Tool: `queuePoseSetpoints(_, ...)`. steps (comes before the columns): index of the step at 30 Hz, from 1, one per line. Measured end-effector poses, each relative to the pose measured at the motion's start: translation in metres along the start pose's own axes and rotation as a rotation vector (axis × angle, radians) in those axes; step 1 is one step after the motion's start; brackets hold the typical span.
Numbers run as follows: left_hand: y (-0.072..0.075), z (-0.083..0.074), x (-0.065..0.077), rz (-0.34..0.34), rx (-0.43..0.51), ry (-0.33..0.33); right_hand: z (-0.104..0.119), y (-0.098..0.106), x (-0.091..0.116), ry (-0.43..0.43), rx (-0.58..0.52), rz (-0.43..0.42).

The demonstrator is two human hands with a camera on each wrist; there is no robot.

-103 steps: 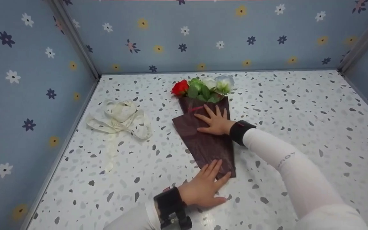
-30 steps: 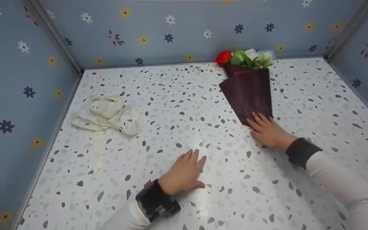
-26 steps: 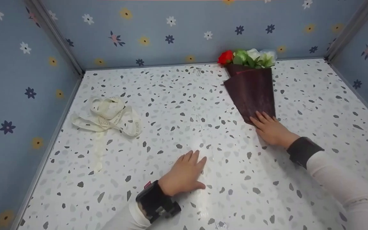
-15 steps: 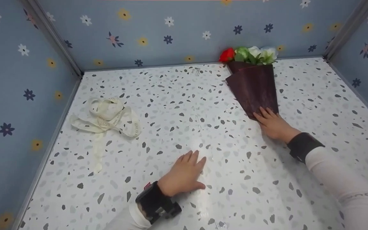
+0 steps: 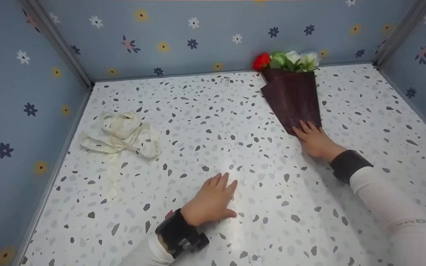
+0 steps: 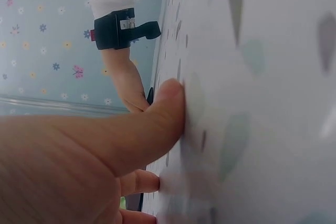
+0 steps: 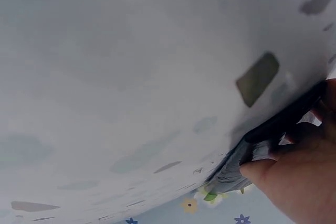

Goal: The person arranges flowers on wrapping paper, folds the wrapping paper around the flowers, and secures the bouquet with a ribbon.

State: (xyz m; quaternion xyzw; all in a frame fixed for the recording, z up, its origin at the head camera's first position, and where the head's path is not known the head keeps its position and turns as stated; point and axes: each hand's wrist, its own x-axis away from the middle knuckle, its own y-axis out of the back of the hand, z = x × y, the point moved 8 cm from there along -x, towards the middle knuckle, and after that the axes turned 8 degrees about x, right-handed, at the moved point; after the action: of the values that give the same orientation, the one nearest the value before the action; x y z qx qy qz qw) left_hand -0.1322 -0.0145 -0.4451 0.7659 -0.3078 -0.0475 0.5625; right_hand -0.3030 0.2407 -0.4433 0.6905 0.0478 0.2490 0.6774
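Note:
A bouquet (image 5: 294, 96) wrapped in dark maroon paper lies at the back right in the head view. Its red, green and white flowers (image 5: 287, 61) point toward the back wall. My right hand (image 5: 318, 142) rests on the narrow lower end of the wrap, fingers spread and mostly straight. In the right wrist view the thumb of that hand (image 7: 299, 177) is by the wrap's edge (image 7: 283, 119). Flat on the table, my left hand (image 5: 211, 201) has its fingers extended and holds nothing. Its thumb touches the tabletop in the left wrist view.
A loosely looped cream ribbon (image 5: 124, 136) with printed lettering lies on the left, one tail (image 5: 112, 181) stretching toward the front. Blue flower-patterned panels (image 5: 205, 33) border the speckled white table (image 5: 183, 122) at the back and both sides.
The bouquet has gone from the middle to the back right with my right hand at its lower end. My left hand has left the wrap and stays on the tabletop.

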Motion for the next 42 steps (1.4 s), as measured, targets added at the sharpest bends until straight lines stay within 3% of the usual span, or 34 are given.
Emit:
queuePoseSetpoints(3, -0.002, 0.001, 0.0, -0.003, 0.004, -0.002, -0.002, 0.008, -0.002, -0.047, -0.048, -0.077)
queuePoseSetpoints(8, -0.003, 0.003, 0.0, -0.003, 0.002, -0.003, -0.007, 0.035, 0.002, -0.094, -0.189, -0.363)
queuePoseSetpoints(11, -0.002, 0.002, 0.001, -0.006, 0.006, -0.002, -0.01, 0.045, 0.008, -0.118, -0.252, -0.469)
queuePoseSetpoints(19, 0.003, 0.002, 0.003, 0.002, 0.011, -0.005, -0.018, 0.054, 0.019, -0.145, -0.341, -0.526)
queuePoseSetpoints(24, 0.019, 0.013, 0.009, -0.005, 0.124, 0.01, -0.025, 0.067, 0.03, -0.153, -0.489, -0.631)
queuePoseSetpoints(28, 0.053, 0.038, 0.022, -0.121, 0.233, 0.06, -0.026, 0.08, 0.039, -0.16, -0.58, -0.729)
queuePoseSetpoints(31, 0.078, 0.067, 0.034, -0.211, 0.292, 0.121, -0.017, 0.085, 0.044, -0.136, -0.607, -0.758)
queuePoseSetpoints(33, 0.088, 0.089, 0.041, -0.23, 0.336, 0.18, -0.006, 0.086, 0.046, -0.104, -0.616, -0.749)
queuePoseSetpoints(38, 0.091, 0.141, 0.051, -0.217, 0.417, 0.322, 0.029, 0.081, 0.046, -0.012, -0.655, -0.69)
queuePoseSetpoints(42, 0.082, 0.165, 0.047, -0.2, 0.461, 0.376, 0.055, 0.078, 0.046, 0.038, -0.664, -0.668)
